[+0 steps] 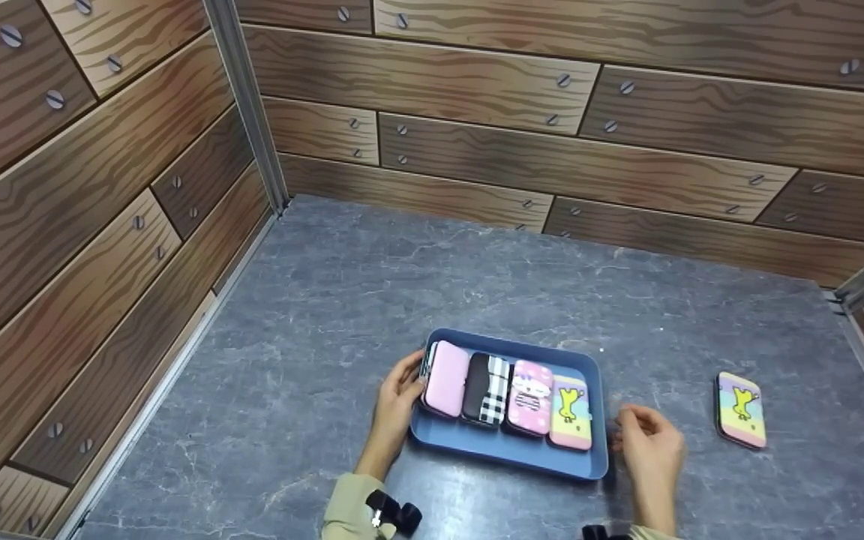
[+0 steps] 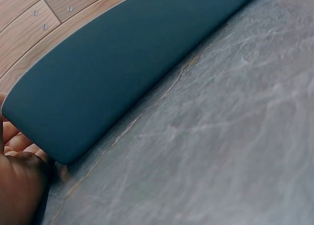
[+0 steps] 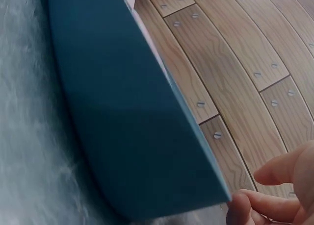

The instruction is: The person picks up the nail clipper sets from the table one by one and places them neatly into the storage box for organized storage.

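Note:
A blue tray (image 1: 507,459) stands on the grey marbled surface. In it several flat cases lie side by side: a plain pink case (image 1: 447,379), a black case with a checked part (image 1: 486,390), a pink case with a cartoon animal (image 1: 529,397) and a pastel striped case with a yellow figure (image 1: 571,412). My left hand (image 1: 396,397) grips the tray's left end, thumb at the rim. Just off the right end is my right hand (image 1: 649,442), fingers loosely curled around nothing; in the right wrist view its fingertips (image 3: 239,205) appear close to the tray's corner.
Another pastel case with a yellow figure (image 1: 741,410) lies on the surface to the right of my right hand. Wood-patterned walls (image 1: 462,142) rise at the back and on the left, with metal strips (image 1: 248,112) at the corners.

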{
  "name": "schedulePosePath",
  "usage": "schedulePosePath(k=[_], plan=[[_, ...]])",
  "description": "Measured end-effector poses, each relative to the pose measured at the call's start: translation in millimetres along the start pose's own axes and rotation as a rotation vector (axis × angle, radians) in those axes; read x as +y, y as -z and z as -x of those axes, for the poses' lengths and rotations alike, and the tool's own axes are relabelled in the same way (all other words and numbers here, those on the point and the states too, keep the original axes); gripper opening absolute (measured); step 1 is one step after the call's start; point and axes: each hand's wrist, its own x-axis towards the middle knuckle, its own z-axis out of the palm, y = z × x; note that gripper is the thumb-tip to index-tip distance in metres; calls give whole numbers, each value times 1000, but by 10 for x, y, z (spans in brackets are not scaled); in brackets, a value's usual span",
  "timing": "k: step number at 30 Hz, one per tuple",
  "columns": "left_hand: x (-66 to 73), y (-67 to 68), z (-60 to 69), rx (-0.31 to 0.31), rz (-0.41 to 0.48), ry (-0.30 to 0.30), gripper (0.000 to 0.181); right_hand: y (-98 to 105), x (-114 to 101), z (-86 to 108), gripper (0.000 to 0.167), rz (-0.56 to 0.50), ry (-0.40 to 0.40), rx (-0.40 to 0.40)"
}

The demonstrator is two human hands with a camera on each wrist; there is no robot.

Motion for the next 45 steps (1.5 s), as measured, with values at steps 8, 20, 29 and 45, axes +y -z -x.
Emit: schedulePosePath(k=[8, 20, 29, 45], plan=[[-6, -3, -5, 0, 9, 2, 44, 46, 86, -79, 23, 17, -16, 18], [1, -4, -2, 2, 10, 9, 43, 144, 168, -178, 23, 67, -14, 78], [0, 4, -2, -7, 12, 16, 43, 249, 228, -251, 24, 90, 33, 94], [-6, 9, -7, -5, -3, 2, 43, 408, 312, -337, 28, 245, 23, 133]])
